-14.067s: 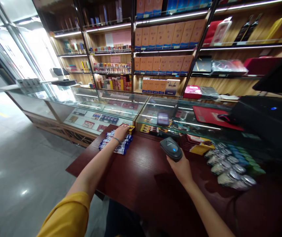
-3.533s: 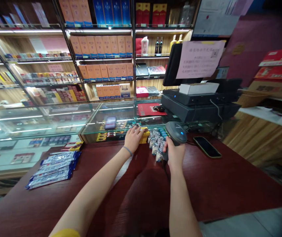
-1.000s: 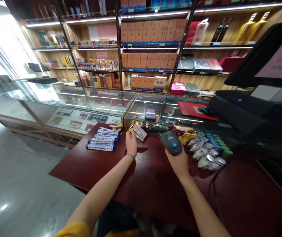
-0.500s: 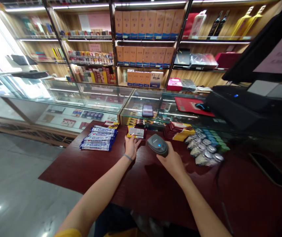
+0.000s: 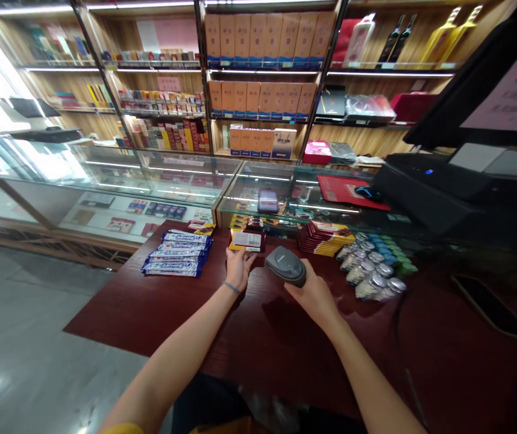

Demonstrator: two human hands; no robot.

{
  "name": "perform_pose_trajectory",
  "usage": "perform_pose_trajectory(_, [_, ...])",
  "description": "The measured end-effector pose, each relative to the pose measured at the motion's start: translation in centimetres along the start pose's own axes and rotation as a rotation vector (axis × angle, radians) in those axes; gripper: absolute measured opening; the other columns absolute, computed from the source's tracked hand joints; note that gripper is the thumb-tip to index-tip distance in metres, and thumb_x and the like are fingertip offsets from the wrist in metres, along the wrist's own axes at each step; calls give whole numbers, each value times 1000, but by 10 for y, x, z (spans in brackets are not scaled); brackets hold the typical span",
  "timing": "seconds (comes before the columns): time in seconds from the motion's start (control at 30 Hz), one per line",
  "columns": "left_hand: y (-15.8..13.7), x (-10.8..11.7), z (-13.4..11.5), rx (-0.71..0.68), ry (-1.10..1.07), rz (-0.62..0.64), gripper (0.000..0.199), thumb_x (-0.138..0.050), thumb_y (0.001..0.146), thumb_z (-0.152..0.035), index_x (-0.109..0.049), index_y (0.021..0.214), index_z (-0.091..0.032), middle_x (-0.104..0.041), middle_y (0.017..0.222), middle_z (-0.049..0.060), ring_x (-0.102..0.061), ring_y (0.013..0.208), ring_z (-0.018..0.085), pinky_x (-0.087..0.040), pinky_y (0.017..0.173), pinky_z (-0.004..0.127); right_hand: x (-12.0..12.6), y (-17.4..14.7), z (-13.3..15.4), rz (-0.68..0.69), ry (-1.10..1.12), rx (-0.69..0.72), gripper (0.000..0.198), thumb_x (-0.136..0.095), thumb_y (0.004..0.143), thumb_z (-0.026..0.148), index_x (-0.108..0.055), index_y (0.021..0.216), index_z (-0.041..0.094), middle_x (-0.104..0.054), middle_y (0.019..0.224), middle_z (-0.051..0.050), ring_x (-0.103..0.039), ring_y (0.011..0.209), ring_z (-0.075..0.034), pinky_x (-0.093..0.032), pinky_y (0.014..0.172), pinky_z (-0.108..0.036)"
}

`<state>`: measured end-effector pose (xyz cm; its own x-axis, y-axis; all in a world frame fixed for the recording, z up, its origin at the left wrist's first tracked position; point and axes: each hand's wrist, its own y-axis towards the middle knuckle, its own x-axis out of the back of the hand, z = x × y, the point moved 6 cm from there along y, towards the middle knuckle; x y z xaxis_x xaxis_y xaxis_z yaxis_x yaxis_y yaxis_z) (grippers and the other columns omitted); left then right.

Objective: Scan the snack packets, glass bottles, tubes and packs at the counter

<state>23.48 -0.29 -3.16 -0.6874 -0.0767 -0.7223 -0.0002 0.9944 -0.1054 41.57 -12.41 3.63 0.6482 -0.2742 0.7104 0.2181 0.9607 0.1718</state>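
My left hand [image 5: 237,270] grips the near edge of a small flat packet [image 5: 247,240] in dark red and yellow, its white label side up. In my right hand [image 5: 315,293] is a grey barcode scanner [image 5: 285,265], its head just right of the packet and apart from it. To the left lies a spread of blue and white wrapped sticks [image 5: 176,254], with another red and yellow packet [image 5: 201,227] behind them. Right of the scanner rests a stack of similar packets [image 5: 324,237]. Beside that stand several small bottles with silvery lids [image 5: 369,276].
Everything sits on a dark red wooden table [image 5: 249,343] against a glass display counter [image 5: 172,178]. On the glass are a small screen device [image 5: 268,201] and a red mat [image 5: 337,191] with a mouse. A black phone-like slab [image 5: 491,304] and a cable [image 5: 405,355] lie right.
The blue light on top of the scanner has gone dark. Both hands keep nearly the same places, and the whole view has shifted slightly.
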Motion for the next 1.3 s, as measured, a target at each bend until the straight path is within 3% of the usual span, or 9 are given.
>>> perform_pose_trajectory(0.17, [1,-2,-3,-25,41,47,47,-75,73,-15,-45,108,-27,-67,115,2,-67,97,15,-56,91,38,14,1,-2,-64,16,-80,33,-65,75,37,-53,104,30,-74,82,-1,-73,82,-29,-46,61,-28])
perform_pose_trajectory(0.27, [-2,-6,-5,-20,51,92,48,-79,72,-21,-50,110,-27,-67,112,1,-67,94,14,-56,86,33,28,5,-8,-140,90,-55,43,-67,74,39,-56,114,28,-75,89,-4,-73,85,-29,-50,66,-31])
perform_pose_trajectory(0.4, [-6,-12,-11,-27,111,140,48,-83,71,-32,-58,111,-22,-69,105,4,-68,88,15,-57,78,30,52,9,-22,-262,251,-28,49,-67,76,41,-58,120,23,-74,81,-4,-70,68,-24,-51,56,-30])
perform_pose_trajectory(0.53, [-7,-19,-14,-34,179,124,51,-86,68,-34,-63,111,-18,-71,103,5,-69,87,16,-57,77,29,79,11,-34,-365,425,-88,34,-70,76,42,-63,101,21,-62,54,2,-56,42,-18,-43,41,-27])
perform_pose_trajectory(0.67, [0,-30,-18,-72,261,108,50,-85,67,-40,-65,106,-16,-73,100,6,-69,81,15,-57,72,29,107,9,-43,-422,564,-105,22,-69,77,40,-57,76,22,-51,45,6,-47,35,-13,-37,37,-25])
perform_pose_trajectory(0.87, [11,-69,-38,-367,517,162,42,-79,71,-42,-68,100,-15,-75,93,7,-70,83,18,-56,78,31,146,3,-67,-545,685,-111,33,-69,78,44,-52,61,21,-49,45,5,-43,34,-10,-35,36,-23])
perform_pose_trajectory(1.07, [-8,-135,-39,-719,949,343,22,-63,89,-32,-71,105,-19,-74,100,6,-69,93,20,-54,86,33,163,-2,-90,-659,688,-140,31,-71,77,43,-54,62,22,-51,46,4,-45,35,-11,-35,36,-25])
perform_pose_trajectory(1.17, [-30,-172,-25,-999,1179,495,20,-57,94,-25,-72,108,-22,-73,105,6,-67,99,19,-52,88,31,167,-3,-95,-673,709,-143,32,-71,77,43,-53,59,23,-51,47,4,-45,35,-11,-35,36,-25])
perform_pose_trajectory(1.3, [-51,-208,12,-1228,1454,690,26,-51,98,-24,-70,116,-26,-73,107,6,-66,99,20,-49,85,32,171,-5,-98,-688,804,-134,28,-73,75,41,-55,64,23,-51,47,5,-43,34,-11,-33,35,-26])
